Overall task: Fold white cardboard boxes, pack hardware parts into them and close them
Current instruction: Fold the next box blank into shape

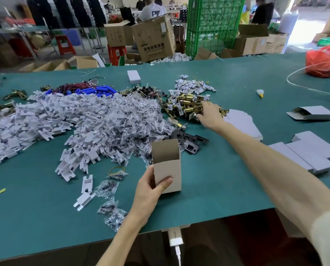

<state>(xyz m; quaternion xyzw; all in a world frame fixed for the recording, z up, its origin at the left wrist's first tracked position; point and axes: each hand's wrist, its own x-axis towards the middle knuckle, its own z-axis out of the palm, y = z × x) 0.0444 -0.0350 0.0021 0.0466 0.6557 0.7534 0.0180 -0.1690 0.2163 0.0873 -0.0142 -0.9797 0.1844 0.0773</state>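
The left hand is holding an erected white box upright just above the green worktop, its fingers wrapping the lower part with the thumb pressing across the near face. The mouth of the box is standing open and facing up, with the top flap raised at the far side, most likely so that a part can be dropped straight in without the other hand having to steady anything. As far as the view down the mouth reaches, nothing shows inside.

Beyond the box and to its right, the right hand is reaching into the pile of brass latch parts. Its fingers are spreading over the heap and touching it, but I cannot tell whether they are closing on a piece yet, since the palm is hiding the tips. A few dark strike plates are lying just behind the box, within easy reach of either hand.

Left of the box, a broad heap of white plastic inserts and small clear bags of screws is spreading across the worktop, evidently sorted by kind for picking in turn. Right of the box, flat unfolded box blanks and several finished boxes are sitting apart from the loose parts, probably to keep finished work clear of the supply.
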